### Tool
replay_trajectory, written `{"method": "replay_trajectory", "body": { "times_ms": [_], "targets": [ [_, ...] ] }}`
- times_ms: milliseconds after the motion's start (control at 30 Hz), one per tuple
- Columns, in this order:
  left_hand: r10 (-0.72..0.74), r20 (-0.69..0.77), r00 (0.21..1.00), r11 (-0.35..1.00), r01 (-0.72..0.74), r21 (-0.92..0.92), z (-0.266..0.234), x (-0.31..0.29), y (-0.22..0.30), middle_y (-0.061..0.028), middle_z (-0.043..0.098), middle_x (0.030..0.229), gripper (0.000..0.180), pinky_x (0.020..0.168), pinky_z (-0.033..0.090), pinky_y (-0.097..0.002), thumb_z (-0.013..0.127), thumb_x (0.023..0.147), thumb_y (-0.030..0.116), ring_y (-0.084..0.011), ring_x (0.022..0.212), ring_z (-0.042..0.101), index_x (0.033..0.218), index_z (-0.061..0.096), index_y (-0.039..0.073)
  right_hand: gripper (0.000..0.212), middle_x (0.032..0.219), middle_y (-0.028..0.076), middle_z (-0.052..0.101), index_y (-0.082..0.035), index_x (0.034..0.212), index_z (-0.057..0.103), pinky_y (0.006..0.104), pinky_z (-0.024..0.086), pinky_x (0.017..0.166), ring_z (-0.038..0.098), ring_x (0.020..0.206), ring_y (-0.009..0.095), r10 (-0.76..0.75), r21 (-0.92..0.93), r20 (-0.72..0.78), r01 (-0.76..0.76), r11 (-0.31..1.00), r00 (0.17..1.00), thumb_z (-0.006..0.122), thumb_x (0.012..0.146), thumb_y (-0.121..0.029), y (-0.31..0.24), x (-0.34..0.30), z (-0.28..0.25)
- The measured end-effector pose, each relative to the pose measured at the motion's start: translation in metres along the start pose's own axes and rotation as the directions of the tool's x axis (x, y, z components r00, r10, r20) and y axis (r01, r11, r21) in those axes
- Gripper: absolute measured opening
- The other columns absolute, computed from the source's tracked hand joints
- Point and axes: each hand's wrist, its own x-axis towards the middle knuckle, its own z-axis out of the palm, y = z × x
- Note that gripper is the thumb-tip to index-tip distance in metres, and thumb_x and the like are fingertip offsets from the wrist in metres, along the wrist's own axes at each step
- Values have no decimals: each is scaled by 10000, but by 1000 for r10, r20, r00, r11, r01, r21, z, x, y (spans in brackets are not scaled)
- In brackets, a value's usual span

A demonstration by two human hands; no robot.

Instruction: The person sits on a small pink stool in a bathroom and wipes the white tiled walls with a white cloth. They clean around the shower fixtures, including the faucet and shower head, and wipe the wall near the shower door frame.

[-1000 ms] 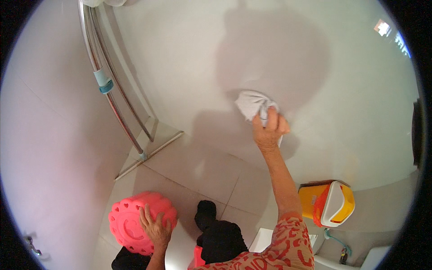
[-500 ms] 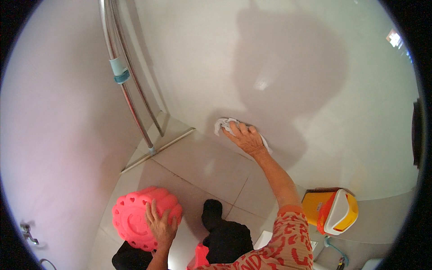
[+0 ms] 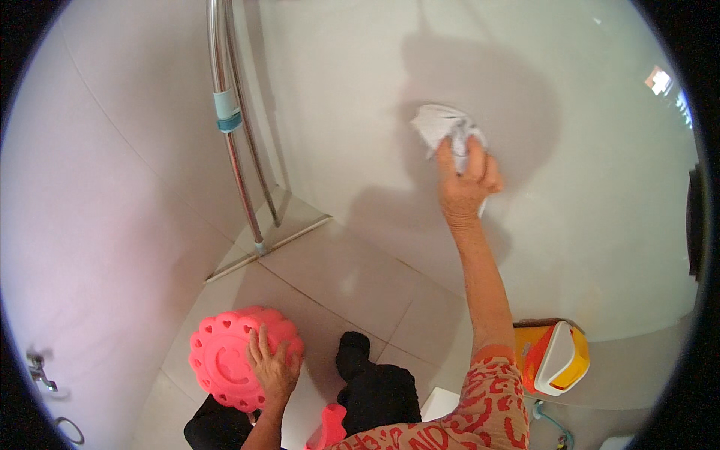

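Observation:
My right hand (image 3: pixel 469 184) is closed on a crumpled white cloth (image 3: pixel 442 124), bunched under the fingers against the pale wall (image 3: pixel 330 97). Part of the cloth spreads out ahead of the fingertips. At lower left, a round pink plastic stool (image 3: pixel 229 360) with a scalloped edge and heart-shaped holes appears tilted. My left hand (image 3: pixel 274 367) grips the side of this stool, its fingers bent over the surface. The underside of the stool is hidden.
Metal poles with a blue collar (image 3: pixel 229 120) lean in the corner, one joined to a floor squeegee (image 3: pixel 270 250). A yellow, orange and white container (image 3: pixel 559 358) is at right. A tap (image 3: pixel 41 371) juts from the left wall. Another pink piece (image 3: pixel 330 427) shows beside my black-clad leg (image 3: pixel 382 401).
My right hand has moved up and slightly right along the wall with the cloth, and the arm is straighter. The left hand stays on the stool. The view has shifted slightly.

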Motion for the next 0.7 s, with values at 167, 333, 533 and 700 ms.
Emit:
{"method": "replay_trajectory", "body": {
  "times_ms": [167, 333, 533, 700],
  "targets": [
    [-34, 57, 998, 999, 34, 6, 0, -1, -1, -176, 381, 1419, 312, 1032, 285, -570, 757, 671, 214, -430, 1330, 298, 946, 671, 92, 437, 1191, -50, 490, -376, 1245, 557, 354, 282, 761, 438, 953, 179, -231, 53, 164, 225, 973, 959, 585, 839, -218, -51, -26, 13],
    [-52, 58, 997, 999, 51, 4, -2, 2, 1, -172, 385, 1416, 297, 1033, 284, -567, 761, 686, 223, -428, 1325, 304, 943, 677, 100, 448, 1177, -51, 494, -353, 1257, 535, 306, 323, 740, 455, 955, 170, -435, 203, 325, 387, 899, 840, 566, 827, -231, -84, -48, 19],
    [-70, 58, 996, 997, 71, -17, 2, 1, -1, -174, 380, 1424, 291, 1056, 268, -559, 754, 663, 191, -426, 1336, 293, 932, 683, 103, 444, 1186, -14, 480, -250, 1266, 493, 292, 352, 769, 452, 1001, 163, -616, 327, 346, 524, 786, 708, 560, 829, -224, -106, -106, 31],
    [-70, 80, 994, 997, 72, -20, 0, 0, 0, -179, 368, 1431, 300, 1067, 269, -553, 756, 636, 165, -432, 1339, 289, 921, 685, 104, 418, 1207, 12, 478, -185, 1263, 496, 308, 359, 810, 456, 1027, 194, -778, 401, 393, 670, 624, 490, 544, 848, -208, -106, -154, 23]
  ]
}}
